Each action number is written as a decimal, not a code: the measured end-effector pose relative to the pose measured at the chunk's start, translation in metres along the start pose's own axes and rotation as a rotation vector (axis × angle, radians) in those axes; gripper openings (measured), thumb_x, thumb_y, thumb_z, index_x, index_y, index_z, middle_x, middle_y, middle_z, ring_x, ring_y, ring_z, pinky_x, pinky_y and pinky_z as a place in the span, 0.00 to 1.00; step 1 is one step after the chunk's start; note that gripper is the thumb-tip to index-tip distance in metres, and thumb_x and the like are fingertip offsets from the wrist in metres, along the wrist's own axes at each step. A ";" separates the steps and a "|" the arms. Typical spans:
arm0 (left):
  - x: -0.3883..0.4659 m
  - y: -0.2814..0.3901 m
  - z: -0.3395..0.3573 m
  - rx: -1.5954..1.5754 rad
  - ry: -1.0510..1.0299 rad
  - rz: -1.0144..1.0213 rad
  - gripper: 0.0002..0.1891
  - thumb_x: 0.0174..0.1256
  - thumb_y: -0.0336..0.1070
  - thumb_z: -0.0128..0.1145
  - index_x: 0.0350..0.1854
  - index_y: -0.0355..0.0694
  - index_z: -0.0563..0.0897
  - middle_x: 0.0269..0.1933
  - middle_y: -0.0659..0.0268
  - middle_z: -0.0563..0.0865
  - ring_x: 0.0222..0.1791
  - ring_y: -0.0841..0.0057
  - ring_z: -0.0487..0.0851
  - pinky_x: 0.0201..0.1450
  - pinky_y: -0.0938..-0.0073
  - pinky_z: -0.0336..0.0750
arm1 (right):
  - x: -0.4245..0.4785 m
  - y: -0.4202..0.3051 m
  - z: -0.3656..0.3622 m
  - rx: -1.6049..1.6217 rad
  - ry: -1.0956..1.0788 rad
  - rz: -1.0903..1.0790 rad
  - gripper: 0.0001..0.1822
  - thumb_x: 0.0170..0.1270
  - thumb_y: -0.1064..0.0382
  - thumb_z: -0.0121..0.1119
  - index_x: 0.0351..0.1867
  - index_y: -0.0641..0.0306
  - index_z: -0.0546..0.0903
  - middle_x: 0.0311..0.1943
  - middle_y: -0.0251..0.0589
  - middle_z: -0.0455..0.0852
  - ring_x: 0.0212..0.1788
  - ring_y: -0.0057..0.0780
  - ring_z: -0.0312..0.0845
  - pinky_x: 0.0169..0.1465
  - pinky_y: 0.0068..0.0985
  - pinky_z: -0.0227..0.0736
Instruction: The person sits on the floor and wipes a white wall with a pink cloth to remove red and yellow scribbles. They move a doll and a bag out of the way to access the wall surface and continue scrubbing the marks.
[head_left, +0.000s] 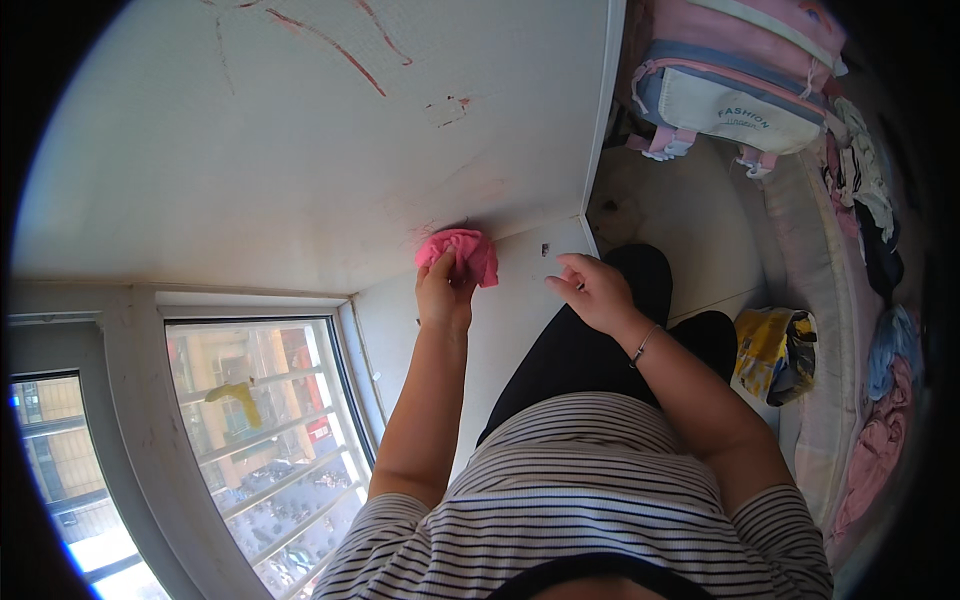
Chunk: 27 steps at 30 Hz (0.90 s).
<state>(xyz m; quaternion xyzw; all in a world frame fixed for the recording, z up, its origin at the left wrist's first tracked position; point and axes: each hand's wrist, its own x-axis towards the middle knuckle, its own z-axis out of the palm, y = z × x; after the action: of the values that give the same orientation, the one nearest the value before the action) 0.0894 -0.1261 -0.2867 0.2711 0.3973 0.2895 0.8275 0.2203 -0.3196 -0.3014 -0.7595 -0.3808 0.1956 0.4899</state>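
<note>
My left hand (441, 292) grips a bunched pink cloth (474, 259) and presses it to the lower part of a white wall panel (300, 172), just above a white ledge (502, 262). Faint reddish scribbles surround the cloth, and darker red-brown streaks (330, 49) run across the panel higher up. My right hand (596, 291) hovers in front of my dark-trousered leg, empty, its thumb and fingers apart. A small dark chip (545, 248) shows on the ledge between the two hands.
On the left is a barred window (262, 420) with a yellow patch on its glass. A pink and white backpack (742, 97) is at upper right. Beside my knees stands a yellow and black bag (772, 356), next to a padded edge (817, 300) with heaped clothes (874, 450) beyond.
</note>
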 end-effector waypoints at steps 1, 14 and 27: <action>-0.018 0.005 0.014 0.016 -0.085 -0.010 0.13 0.66 0.31 0.56 0.50 0.40 0.72 0.46 0.62 0.81 0.45 0.70 0.81 0.51 0.64 0.78 | 0.002 0.002 0.006 0.101 0.043 0.008 0.19 0.62 0.50 0.62 0.46 0.60 0.78 0.39 0.44 0.83 0.39 0.31 0.82 0.39 0.28 0.76; -0.090 0.015 0.014 0.614 -0.362 0.328 0.17 0.69 0.34 0.57 0.55 0.32 0.76 0.45 0.65 0.83 0.44 0.80 0.79 0.51 0.77 0.72 | 0.041 -0.104 -0.002 1.218 -0.224 0.468 0.16 0.63 0.61 0.62 0.49 0.65 0.77 0.43 0.36 0.82 0.48 0.24 0.79 0.52 0.25 0.74; -0.030 0.044 0.087 0.585 -0.298 0.539 0.07 0.65 0.29 0.60 0.34 0.34 0.75 0.30 0.70 0.79 0.31 0.85 0.76 0.35 0.83 0.72 | 0.087 -0.130 0.015 1.283 0.215 0.398 0.14 0.61 0.68 0.61 0.47 0.66 0.74 0.43 0.38 0.81 0.45 0.25 0.79 0.47 0.26 0.74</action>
<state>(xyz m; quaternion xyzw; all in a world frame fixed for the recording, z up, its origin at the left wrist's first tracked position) 0.1332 -0.1361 -0.1953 0.6277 0.2537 0.3282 0.6587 0.2151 -0.2141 -0.1850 -0.3892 0.0086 0.3924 0.8334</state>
